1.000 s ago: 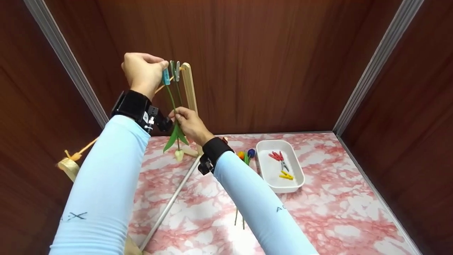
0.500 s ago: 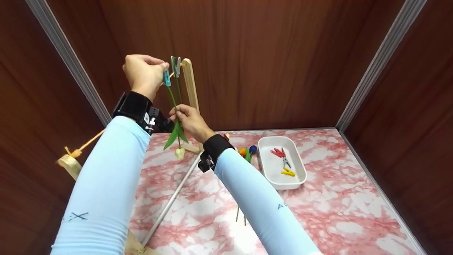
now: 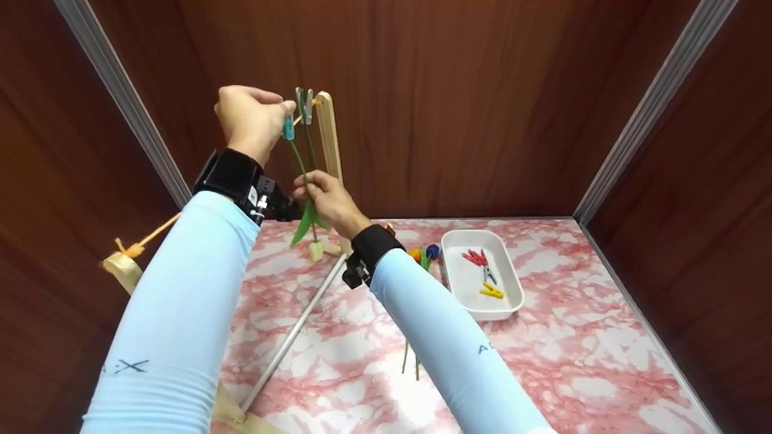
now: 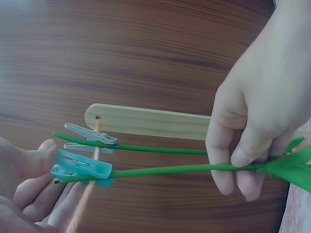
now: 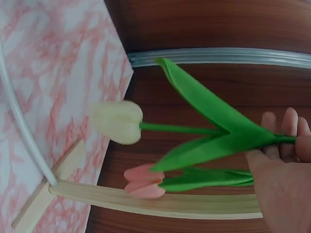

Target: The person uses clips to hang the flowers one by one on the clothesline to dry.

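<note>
My left hand (image 3: 248, 119) pinches a blue clothespin (image 4: 92, 168) at its handle end. The clothespin sits on an orange cord (image 4: 81, 208), its jaws around the green stem of a white tulip (image 5: 119, 122) that hangs bloom down. Lower on that stem, just above the leaves, my right hand (image 3: 330, 199) pinches it between thumb and fingers. Beside it, a grey clothespin (image 4: 87, 132) holds the stem of a pink tulip (image 5: 145, 181) on the same cord, close to the wooden post (image 3: 329, 135). In the head view the white bloom shows below my right hand.
A white tray (image 3: 453, 289) holds red clothespins (image 3: 476, 258), a grey one and yellow ones (image 3: 491, 292). Left of it lie an orange tulip (image 3: 415, 254) and a blue tulip (image 3: 432, 251), partly under my right sleeve. A pale rod (image 3: 295, 328) joins the frame's wooden feet.
Both hands stay at the blue clothespin and the white tulip's stem. The head view has shifted slightly; hold and arrangement look the same.
</note>
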Demonstrator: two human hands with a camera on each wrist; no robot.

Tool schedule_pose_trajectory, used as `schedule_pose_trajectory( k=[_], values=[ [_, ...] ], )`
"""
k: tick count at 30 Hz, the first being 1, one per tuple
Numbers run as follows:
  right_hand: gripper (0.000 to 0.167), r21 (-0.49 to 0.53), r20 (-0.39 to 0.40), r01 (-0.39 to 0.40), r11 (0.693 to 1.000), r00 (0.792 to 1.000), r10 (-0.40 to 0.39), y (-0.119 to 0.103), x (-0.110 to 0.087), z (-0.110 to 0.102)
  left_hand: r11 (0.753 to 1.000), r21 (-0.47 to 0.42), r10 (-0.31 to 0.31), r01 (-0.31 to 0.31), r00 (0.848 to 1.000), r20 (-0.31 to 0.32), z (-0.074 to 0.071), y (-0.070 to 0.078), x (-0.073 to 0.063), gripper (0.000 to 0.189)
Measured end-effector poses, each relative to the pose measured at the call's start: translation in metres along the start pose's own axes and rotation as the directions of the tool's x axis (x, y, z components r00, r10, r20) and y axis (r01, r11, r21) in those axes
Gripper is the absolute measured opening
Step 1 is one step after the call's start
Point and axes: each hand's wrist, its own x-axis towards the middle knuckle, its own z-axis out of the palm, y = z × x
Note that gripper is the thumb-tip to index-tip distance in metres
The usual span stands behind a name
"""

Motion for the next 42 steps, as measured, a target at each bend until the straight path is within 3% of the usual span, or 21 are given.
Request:
schedule_pose_trajectory(
  k=[5,13,22,27,34,39,42],
  values=[
    [0.028,-0.084,-0.001,0.017,0.996,1.000,-0.017,0.001,-0.004,-0.007,0.998,-0.034,-0.048,0.049,0.998,0.039,0.000,0.002,-0.001,0.023],
    [0.034,-0.270,0.006,0.042,0.962,0.999,-0.042,0.010,-0.022,-0.026,1.000,-0.009,-0.028,0.028,1.000,0.011,-0.003,0.001,-0.001,0.020],
    [0.029,-0.138,-0.063,0.082,0.987,0.994,-0.091,0.020,-0.057,-0.069,1.000,0.026,-0.004,0.005,1.000,-0.018,0.000,0.001,-0.003,0.027],
    [0.027,-0.061,-0.060,0.106,0.993,0.992,-0.109,0.027,-0.080,-0.090,1.000,0.026,0.009,-0.009,1.000,-0.010,0.000,-0.001,-0.004,0.031],
    [0.024,-0.147,-0.108,0.081,0.986,0.989,-0.098,0.031,-0.108,-0.122,0.999,0.040,0.036,-0.036,0.999,-0.010,0.000,-0.004,-0.004,0.038],
    [0.023,-0.221,-0.122,0.077,0.972,0.987,-0.106,0.029,-0.119,-0.147,0.992,0.048,0.114,-0.113,0.993,-0.030,-0.003,0.001,-0.005,0.042],
    [0.022,-0.291,-0.136,0.098,0.952,0.980,-0.143,0.026,-0.127,-0.165,0.988,-0.021,0.151,-0.153,0.987,-0.045,-0.003,0.011,-0.011,0.038]
  ],
)
